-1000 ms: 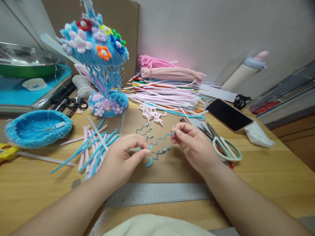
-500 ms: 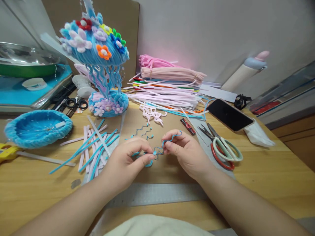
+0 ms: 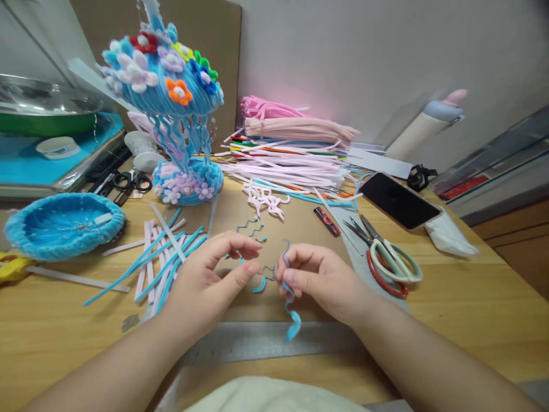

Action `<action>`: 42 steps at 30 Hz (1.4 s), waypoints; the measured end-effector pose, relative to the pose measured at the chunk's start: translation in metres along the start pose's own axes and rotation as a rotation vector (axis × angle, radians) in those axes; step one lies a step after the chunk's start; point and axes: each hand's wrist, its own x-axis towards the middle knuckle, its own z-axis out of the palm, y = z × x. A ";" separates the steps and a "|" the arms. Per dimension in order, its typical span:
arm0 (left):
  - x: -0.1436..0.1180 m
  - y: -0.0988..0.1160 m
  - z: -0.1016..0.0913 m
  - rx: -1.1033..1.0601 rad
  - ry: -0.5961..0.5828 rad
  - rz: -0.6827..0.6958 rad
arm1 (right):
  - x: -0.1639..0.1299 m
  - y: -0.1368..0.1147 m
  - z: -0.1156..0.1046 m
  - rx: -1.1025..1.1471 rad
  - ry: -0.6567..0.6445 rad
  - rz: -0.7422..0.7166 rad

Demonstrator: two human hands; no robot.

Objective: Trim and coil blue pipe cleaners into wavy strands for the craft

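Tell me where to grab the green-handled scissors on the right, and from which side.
Grip the scissors at the green handle loops, which lie at the near end, pointing toward the person; the blades point away, toward the phone. Probably come from above on the near-right side, since the right hand sits just to their left and a red-handled pair lies under them.

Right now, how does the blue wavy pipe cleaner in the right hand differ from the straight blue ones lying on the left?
The wavy pipe cleaner is bent into curves; the straight blue ones are unbent. It is pinched in the right hand; they lie loose on the table. Both are light blue and fuzzy.
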 end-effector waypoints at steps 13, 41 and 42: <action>0.000 0.000 0.002 0.153 -0.057 0.245 | -0.002 0.003 0.011 0.115 -0.213 0.241; -0.007 -0.003 0.012 0.244 0.052 0.420 | 0.002 0.011 0.011 0.221 -0.037 0.204; -0.007 -0.003 0.012 0.232 0.044 0.421 | 0.002 0.011 0.011 0.219 -0.029 0.193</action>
